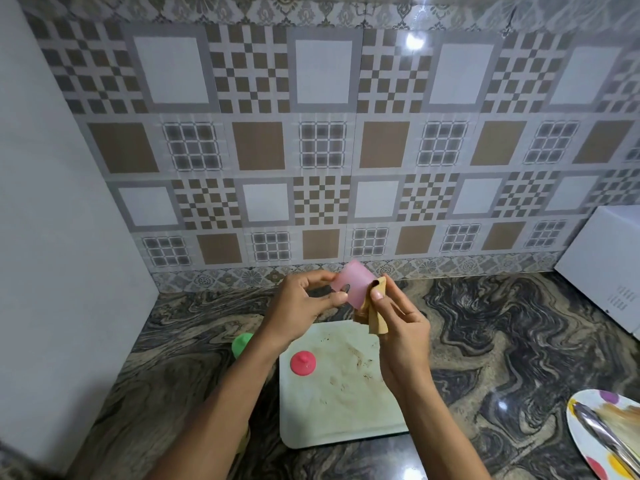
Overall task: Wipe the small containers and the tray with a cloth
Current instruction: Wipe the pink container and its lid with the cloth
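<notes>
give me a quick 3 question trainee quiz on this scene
1. True or false: the tray looks clean.
2. Which hand holds the cloth against the container? A left, B right, C neither.
3. Fill in: the red lid lies on the ___.

Key:
1. False, it shows brown stains.
2. B, the right hand.
3. tray
</notes>
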